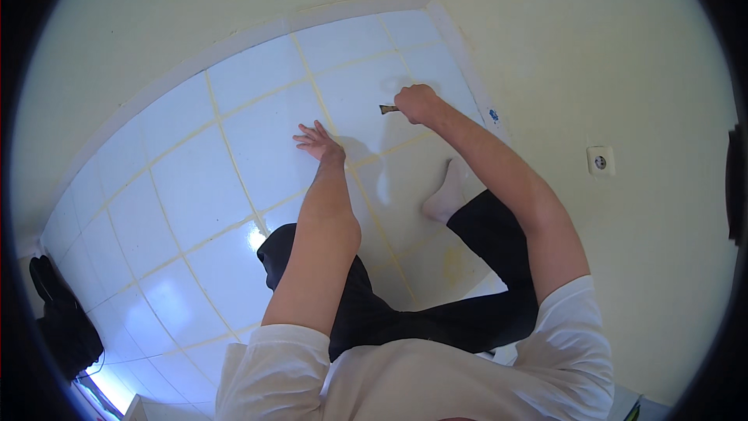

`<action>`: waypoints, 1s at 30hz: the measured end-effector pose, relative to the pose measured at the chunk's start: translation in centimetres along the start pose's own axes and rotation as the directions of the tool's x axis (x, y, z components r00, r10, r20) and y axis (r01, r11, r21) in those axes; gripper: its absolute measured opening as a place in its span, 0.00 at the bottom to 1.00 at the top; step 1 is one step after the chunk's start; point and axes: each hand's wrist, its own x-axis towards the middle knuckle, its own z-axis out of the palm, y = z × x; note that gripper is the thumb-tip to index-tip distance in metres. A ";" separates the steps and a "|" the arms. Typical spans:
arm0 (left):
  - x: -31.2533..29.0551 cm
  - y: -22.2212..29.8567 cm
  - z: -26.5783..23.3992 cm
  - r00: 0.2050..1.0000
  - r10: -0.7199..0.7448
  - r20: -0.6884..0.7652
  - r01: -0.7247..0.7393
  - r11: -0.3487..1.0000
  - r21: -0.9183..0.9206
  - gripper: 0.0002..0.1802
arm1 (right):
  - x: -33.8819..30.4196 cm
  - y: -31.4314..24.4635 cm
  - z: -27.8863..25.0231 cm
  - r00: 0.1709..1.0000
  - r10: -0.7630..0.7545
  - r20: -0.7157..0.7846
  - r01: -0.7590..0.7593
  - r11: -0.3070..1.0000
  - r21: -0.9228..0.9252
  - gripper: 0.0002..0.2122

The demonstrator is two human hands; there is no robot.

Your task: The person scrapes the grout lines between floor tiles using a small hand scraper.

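Floor (265, 132) of pale glossy tiles with yellowish joints is observed, bounded by plain walls (561, 93). Dark trousers (491, 238) are noted over folded legs, one foot (446, 201) being placed on the tiles below the right forearm. Both arms are extended forward, the right reached farther out, near the wall edge. The left hand (318, 143) is laid palm down, apparently on the tiles, its fingers spread and nothing held. The right hand (417, 103) is turned inward, its fingers curled around a small tool (387, 109); only a flared, dark-tipped end is exposed, directed left over a tile. Contact with the floor cannot be confirmed. The step in hand is judged to be tool work at floor level; a steady grip and a low, controlled wrist are called for.
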 end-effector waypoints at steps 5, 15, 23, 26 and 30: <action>0.2 0.0 -0.6 0.997 0.029 -0.067 -0.039 0.986 -0.160 0.45 | 0.3 4.0 1.8 0.995 -0.103 0.013 0.104 0.991 -0.089 0.06; 1.2 -6.2 -2.6 0.956 0.221 -0.195 -0.272 0.917 -0.293 0.33 | 4.2 8.0 7.3 0.969 -0.248 -0.005 0.243 0.953 -0.179 0.03; 2.4 -14.2 -0.9 0.804 0.503 -0.319 -0.593 0.723 -0.355 0.35 | 12.1 10.7 9.2 0.918 -0.393 0.056 0.394 0.919 -0.027 0.04; 1.2 -13.0 -2.7 0.804 0.523 -0.283 -0.576 0.802 -0.156 0.37 | 16.0 11.3 8.0 0.893 -0.444 0.069 0.445 0.895 0.005 0.03; -0.1 -10.3 -4.2 0.879 0.460 -0.128 -0.467 0.883 -0.033 0.36 | 19.2 11.1 3.8 0.902 -0.430 -0.030 0.425 0.899 -0.110 0.03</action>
